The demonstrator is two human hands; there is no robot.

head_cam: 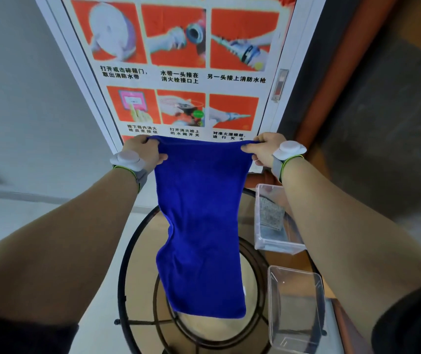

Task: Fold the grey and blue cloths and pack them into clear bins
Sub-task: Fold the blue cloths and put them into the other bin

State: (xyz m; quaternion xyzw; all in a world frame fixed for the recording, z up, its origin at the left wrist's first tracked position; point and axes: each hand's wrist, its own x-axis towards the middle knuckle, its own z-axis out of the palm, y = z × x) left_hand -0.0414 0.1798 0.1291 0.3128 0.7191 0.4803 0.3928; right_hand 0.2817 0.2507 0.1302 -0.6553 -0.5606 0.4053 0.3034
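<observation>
Glass over a black ring frame, the round table lies under my forearms. By my right elbow I see an empty clear bin. Beyond it, below my right wrist, a second clear bin holds a folded grey cloth. Between my arms the blue cloth hangs lengthwise. My left hand and right hand each pinch a top corner, stretching that edge taut. Behind my hands I see a red-and-white fire hose poster; one caption reads "对准火源根部,进行灭火".
</observation>
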